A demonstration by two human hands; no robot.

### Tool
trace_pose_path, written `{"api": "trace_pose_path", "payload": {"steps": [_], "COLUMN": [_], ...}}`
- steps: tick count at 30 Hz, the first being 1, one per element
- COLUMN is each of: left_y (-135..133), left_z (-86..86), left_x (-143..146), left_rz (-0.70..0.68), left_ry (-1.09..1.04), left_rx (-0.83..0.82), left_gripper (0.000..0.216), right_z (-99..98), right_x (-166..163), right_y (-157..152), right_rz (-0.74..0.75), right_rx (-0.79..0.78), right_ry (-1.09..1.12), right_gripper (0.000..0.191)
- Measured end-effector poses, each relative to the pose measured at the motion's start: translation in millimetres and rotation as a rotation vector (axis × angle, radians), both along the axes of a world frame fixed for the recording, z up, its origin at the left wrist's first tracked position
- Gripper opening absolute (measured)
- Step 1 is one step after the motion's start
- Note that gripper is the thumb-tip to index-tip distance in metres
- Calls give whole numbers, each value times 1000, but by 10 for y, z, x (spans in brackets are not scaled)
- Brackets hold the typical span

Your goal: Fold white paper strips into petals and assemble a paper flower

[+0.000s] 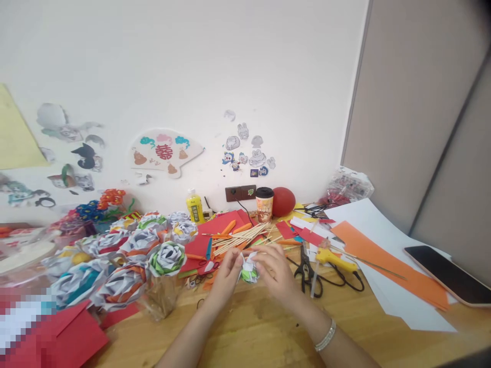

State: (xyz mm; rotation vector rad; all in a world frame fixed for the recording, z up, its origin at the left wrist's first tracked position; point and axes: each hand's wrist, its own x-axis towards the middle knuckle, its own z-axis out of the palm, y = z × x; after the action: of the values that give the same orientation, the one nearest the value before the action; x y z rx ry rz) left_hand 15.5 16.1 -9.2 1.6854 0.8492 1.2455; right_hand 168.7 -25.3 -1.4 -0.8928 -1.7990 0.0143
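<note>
A small white and green folded paper flower (249, 270) is held between both hands above the wooden table (264, 332). My left hand (229, 268) pinches its left side, with the fingertips at the white paper. From the right, my right hand (273, 266) has its fingers curled over the top of the paper. Part of the flower is hidden behind the fingers. Just beyond the hands lies a heap of thin wooden sticks (240, 237) on red and orange paper. To the right of my right hand are black scissors (304, 271) and a yellow glue gun (335, 259).
Finished paper flowers (166, 258) crowd the left, some in a clear container (161, 299). Behind stand a yellow bottle (195, 207), a paper cup (264, 207) and a red balloon (284, 201). Orange paper (387, 266) and a phone (448, 273) lie right; red envelopes (72, 332) lie front left.
</note>
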Motion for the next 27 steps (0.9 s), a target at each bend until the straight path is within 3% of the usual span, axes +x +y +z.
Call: {"api": "trace_pose_path", "payload": {"steps": [7, 11, 13, 17, 20, 23, 25, 27], "left_y": [-14, -46, -63, -103, -124, -110, -86, -68], "left_z": [-61, -88, -115, -137, -105, -64, -45, -37], "left_x": [-14, -21, -18, -6, 5, 11, 9, 9], "left_rz": [80, 167, 172, 135, 154, 322, 434, 419], "left_ry": [98, 237, 294, 381, 435, 479, 535, 621], "left_rx": [209, 405, 459, 484, 507, 558, 572, 572], "left_gripper": [19, 14, 13, 13, 12, 15, 22, 25], "right_z": [-19, -152, -254, -370, -331, -256, -224, -219], "right_x": [11, -33, -53, -49, -13, 17, 27, 29], "right_y": [10, 98, 181, 299, 289, 240, 216, 212], "right_rz": [-24, -117, -45, 151, 30, -77, -92, -69], "right_rx": [16, -151, -310, -496, -438, -312, -237, -197], "right_ry": [-39, 209, 384, 526, 460, 325, 255, 218], "right_gripper": [14, 18, 29, 21, 22, 24, 25, 25]}}
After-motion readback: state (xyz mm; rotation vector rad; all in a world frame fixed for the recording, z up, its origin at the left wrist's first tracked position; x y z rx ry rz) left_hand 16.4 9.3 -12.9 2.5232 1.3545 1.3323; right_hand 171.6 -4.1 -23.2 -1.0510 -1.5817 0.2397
